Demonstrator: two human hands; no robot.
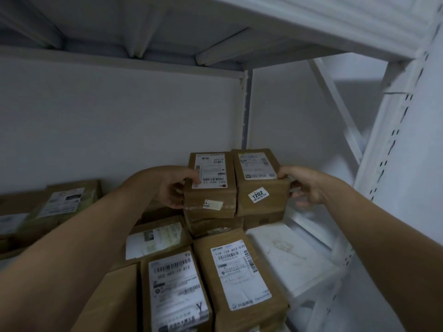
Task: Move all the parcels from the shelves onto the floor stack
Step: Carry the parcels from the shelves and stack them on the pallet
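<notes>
Two brown cardboard parcels with white labels stand side by side on top of other boxes at the back of the shelf. My left hand (pixel 171 186) grips the left parcel (pixel 211 195) by its left side, thumb on the top label. My right hand (pixel 304 185) grips the right side of the right parcel (pixel 262 188), which carries a "1202" sticker. Together the hands squeeze the pair. In front lie more labelled parcels, one (pixel 239 276) marked "159-159-A03-030" and one (pixel 177 293) to its left.
Several more parcels (pixel 64 200) lie at the left of the white shelf board (pixel 287 257). Another shelf (pixel 191 27) hangs close above. A perforated white upright (pixel 393 144) and a diagonal brace stand at the right. A grey wall closes the back.
</notes>
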